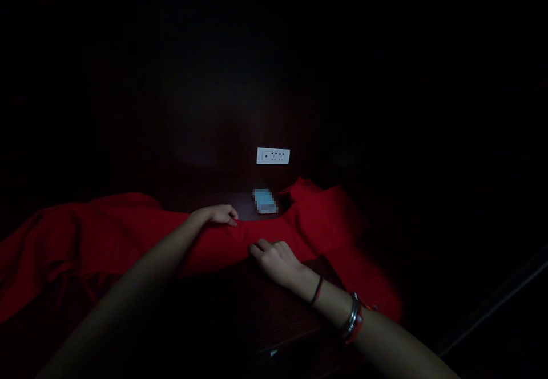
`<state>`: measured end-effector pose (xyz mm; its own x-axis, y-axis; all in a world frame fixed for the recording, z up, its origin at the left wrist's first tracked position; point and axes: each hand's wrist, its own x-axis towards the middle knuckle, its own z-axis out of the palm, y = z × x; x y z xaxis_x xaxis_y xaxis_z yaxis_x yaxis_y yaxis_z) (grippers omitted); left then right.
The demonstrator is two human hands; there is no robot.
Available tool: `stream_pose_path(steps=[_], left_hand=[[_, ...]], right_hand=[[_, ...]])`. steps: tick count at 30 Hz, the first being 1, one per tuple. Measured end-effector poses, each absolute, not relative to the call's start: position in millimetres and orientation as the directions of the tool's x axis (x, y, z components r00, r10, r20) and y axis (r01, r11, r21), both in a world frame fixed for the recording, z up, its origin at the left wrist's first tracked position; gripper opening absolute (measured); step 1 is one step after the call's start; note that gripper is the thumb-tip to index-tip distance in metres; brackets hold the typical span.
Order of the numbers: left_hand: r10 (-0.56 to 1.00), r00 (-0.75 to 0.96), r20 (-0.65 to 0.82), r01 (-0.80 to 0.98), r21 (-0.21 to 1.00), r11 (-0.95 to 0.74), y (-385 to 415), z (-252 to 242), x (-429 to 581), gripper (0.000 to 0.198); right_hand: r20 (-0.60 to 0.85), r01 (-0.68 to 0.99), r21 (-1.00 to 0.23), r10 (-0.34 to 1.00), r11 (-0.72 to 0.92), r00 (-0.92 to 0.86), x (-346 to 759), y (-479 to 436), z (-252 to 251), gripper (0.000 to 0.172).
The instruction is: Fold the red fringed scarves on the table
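A long red cloth (pixel 265 233) lies in loose folds across a dark wooden surface (pixel 291 310). At the cloth's far edge, my left hand (pixel 221 214) has its fingers curled down and closed on the fabric. My right hand (pixel 277 260), with a dark band and bangles on its wrist, is closed at the near edge of the same cloth. Its thumb and fingertips pinch the fabric there, partly hidden by the hand itself. Between the two hands the cloth runs as a fairly flat strip.
Behind the cloth lies a small pale-blue rectangular item (pixel 264 201), blurred by pixelation. A white wall socket panel (pixel 273 156) is set in the dark upright panel above it. Bunched cloth spreads to both sides. Most of the surroundings are too dark to make out.
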<state>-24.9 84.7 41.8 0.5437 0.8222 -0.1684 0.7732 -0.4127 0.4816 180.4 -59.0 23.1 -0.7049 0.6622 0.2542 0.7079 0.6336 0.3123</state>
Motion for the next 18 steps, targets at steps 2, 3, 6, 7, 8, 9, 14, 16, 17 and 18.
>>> stream_pose_path(steps=[2, 3, 6, 7, 8, 9, 14, 16, 17, 18], left_hand=[[0.822, 0.557, -0.116, 0.732, 0.537, -0.420, 84.6, 41.9, -21.6, 0.018], [0.824, 0.558, -0.101, 0.709, 0.575, -0.409, 84.2, 43.2, -21.6, 0.018], [0.835, 0.546, -0.071, 0.635, 0.685, -0.357, 80.3, 49.5, -26.9, 0.019], [0.839, 0.539, -0.068, 0.616, 0.711, -0.338, 78.2, 51.6, -29.7, 0.020], [0.846, 0.529, -0.070, 0.602, 0.733, -0.316, 75.8, 53.5, -32.7, 0.020], [0.855, 0.513, -0.075, 0.591, 0.753, -0.288, 73.4, 55.2, -35.5, 0.021], [0.903, 0.428, -0.028, 0.420, 0.891, -0.171, 67.9, 66.0, -40.6, 0.026], [0.900, 0.433, 0.052, 0.297, 0.934, -0.196, 70.9, 74.9, -35.2, 0.027], [0.896, 0.433, 0.094, 0.232, 0.949, -0.212, 73.2, 80.6, -30.4, 0.027], [0.895, 0.427, 0.130, 0.169, 0.961, -0.221, 75.8, 87.1, -24.1, 0.028]], right_hand=[[0.258, 0.690, 0.331, 0.641, 0.644, -0.723, 175.8, -58.1, 17.2, 0.016], [0.260, 0.682, 0.341, 0.632, 0.647, -0.730, 173.8, -57.8, 15.5, 0.014], [0.279, 0.674, 0.356, 0.614, 0.648, -0.738, 170.5, -57.7, 15.7, 0.012], [0.294, 0.681, 0.348, 0.615, 0.644, -0.731, 170.4, -57.8, 17.1, 0.013], [0.313, 0.695, 0.334, 0.620, 0.637, -0.719, 170.9, -57.9, 19.0, 0.014], [0.335, 0.711, 0.314, 0.628, 0.629, -0.703, 171.9, -58.3, 21.1, 0.015], [0.465, 0.776, 0.150, 0.649, 0.613, -0.602, 183.3, -63.1, 35.3, 0.023], [0.532, 0.784, 0.040, 0.651, 0.619, -0.541, 189.1, -65.0, 43.9, 0.028], [0.572, 0.779, -0.029, 0.649, 0.626, -0.501, 192.1, -65.5, 48.9, 0.029], [0.617, 0.763, -0.103, 0.642, 0.639, -0.455, 195.3, -65.6, 54.4, 0.029]])
